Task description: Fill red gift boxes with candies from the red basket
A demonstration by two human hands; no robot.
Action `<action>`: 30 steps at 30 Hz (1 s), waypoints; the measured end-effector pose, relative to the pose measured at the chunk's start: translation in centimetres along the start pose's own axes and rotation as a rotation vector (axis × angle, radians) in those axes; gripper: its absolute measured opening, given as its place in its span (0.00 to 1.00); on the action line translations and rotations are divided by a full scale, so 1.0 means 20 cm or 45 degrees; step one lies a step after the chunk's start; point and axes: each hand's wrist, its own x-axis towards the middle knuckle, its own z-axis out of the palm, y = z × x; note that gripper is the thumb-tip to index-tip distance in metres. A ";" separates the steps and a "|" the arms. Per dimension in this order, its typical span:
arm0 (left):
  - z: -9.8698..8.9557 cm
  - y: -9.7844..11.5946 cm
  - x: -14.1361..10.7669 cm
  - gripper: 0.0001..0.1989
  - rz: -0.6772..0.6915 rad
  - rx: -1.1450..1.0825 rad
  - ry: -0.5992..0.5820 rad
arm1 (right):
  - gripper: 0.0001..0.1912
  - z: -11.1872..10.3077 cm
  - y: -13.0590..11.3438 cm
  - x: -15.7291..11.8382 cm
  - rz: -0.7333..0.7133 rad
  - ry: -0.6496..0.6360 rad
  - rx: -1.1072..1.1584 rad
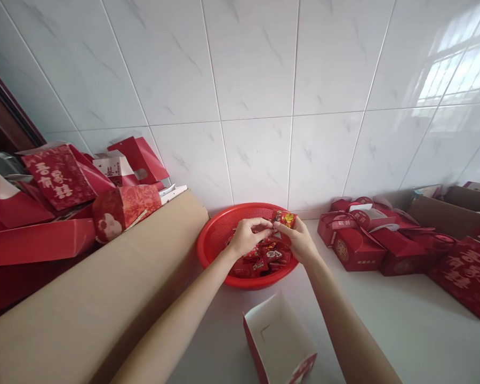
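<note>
Both my hands meet over a red perforated plastic basket (203,250) on the white tabletop. My right hand (302,242) is closed on a small red and gold wrapped candy (287,217), its thumb across the lower edge. The fingers of my left hand (248,236) are pinched together and touch the right fingertips; what lies between them is too small to make out. Below them, several red wrapped candies (264,258) lie in the basket. An open red paper box (280,341) with a white inside stands in front of the basket, between my forearms.
On the left, a large cardboard box (116,277) holds several red paper boxes (64,178). Closed red gift boxes (360,248) stand to the right, beside a red printed bag or box (466,274) and another cardboard box (444,213). A tiled wall (256,154) rises behind.
</note>
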 end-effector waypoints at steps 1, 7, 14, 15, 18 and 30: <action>0.00 0.00 0.00 0.11 -0.011 0.004 0.006 | 0.24 0.00 0.01 0.01 -0.019 0.018 0.001; -0.02 -0.01 0.00 0.08 -0.187 0.251 0.008 | 0.23 -0.03 0.04 0.05 -0.114 0.155 0.027; -0.05 0.02 -0.04 0.13 -0.430 0.578 -0.667 | 0.21 -0.03 0.04 0.04 -0.138 0.196 0.037; -0.04 0.01 -0.05 0.14 -0.434 0.605 -0.703 | 0.21 -0.03 0.04 0.04 -0.140 0.199 0.037; -0.03 0.01 -0.05 0.19 -0.461 0.668 -0.690 | 0.21 -0.03 0.04 0.04 -0.146 0.199 0.035; -0.03 0.04 -0.05 0.07 -0.295 0.699 -0.359 | 0.22 -0.02 0.04 0.04 -0.161 0.199 0.037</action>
